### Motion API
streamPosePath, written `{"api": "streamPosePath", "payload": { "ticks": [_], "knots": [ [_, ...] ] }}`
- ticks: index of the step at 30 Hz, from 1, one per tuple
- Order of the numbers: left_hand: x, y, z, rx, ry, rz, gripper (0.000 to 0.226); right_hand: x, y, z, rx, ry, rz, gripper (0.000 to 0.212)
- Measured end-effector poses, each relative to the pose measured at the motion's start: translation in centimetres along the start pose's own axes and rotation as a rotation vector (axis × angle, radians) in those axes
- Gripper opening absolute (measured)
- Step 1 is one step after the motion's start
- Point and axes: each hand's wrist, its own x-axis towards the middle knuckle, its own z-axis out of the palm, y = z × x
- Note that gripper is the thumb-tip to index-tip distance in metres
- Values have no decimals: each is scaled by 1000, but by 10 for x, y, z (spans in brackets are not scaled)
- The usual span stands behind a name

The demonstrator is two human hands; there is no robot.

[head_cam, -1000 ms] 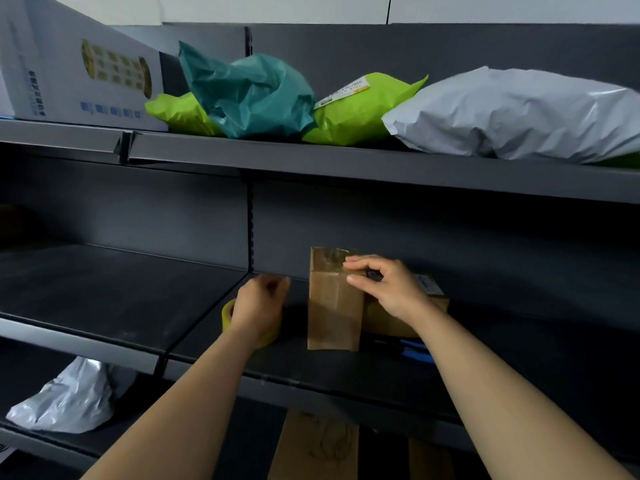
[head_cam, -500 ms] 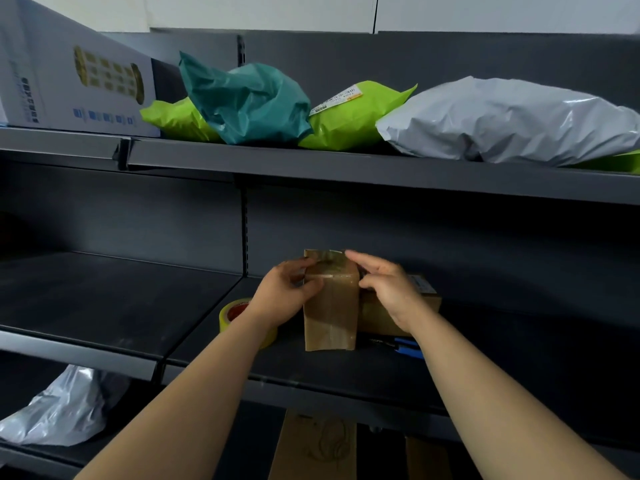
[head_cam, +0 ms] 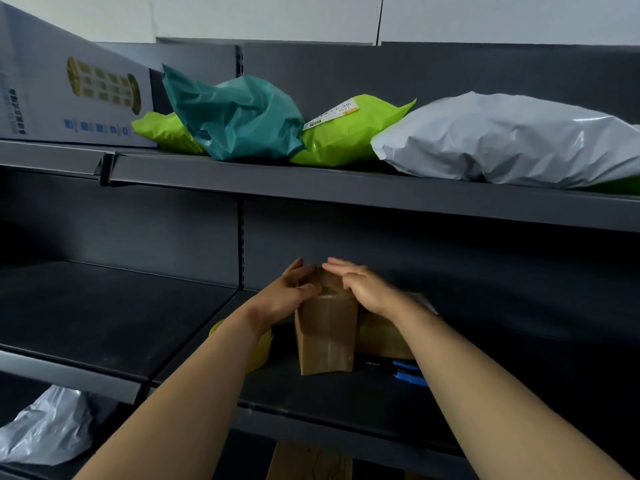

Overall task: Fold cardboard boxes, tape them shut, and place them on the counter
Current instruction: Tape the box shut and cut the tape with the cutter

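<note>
Left hand (head_cam: 292,293) and right hand (head_cam: 365,289) held out forward, close together, right palm down, fingers (head_cam: 341,267) apparently straight

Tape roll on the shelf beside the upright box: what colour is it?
Yellow. The tape roll shows in the head view, partly behind a forearm.

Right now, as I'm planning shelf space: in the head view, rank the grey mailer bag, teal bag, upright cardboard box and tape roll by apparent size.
1. grey mailer bag
2. teal bag
3. upright cardboard box, likely nearer the camera
4. tape roll, mostly hidden behind the left forearm, so unsure
</note>
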Motion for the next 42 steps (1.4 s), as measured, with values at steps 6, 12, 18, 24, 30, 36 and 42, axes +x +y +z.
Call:
{"api": "streamPosePath", "payload": {
  "ticks": [6,12,18,24,30,36,42],
  "knots": [
    [5,-5,-5,14,-29,-15,58,17,10,4,-11,-5,50,49],
    [-10,-5,5,-136,43,-17,57,6,18,15,292,110,140,49],
    [-44,-12,-9,-452,183,-138,43,-26,27,19,509,61,191,47],
    [-85,-10,-11,-374,266,-176,58,-63,7,13,487,-47,81,62],
    [-118,-17,-6,-175,236,-195,66,-101,5,11,534,-50,212,62],
    [-134,-17,20,-153,230,-286,46,-130,12,7,554,66,234,52],
    [-135,-14,40,-285,94,-328,52,-145,21,2,673,181,266,36]
  ]
}}
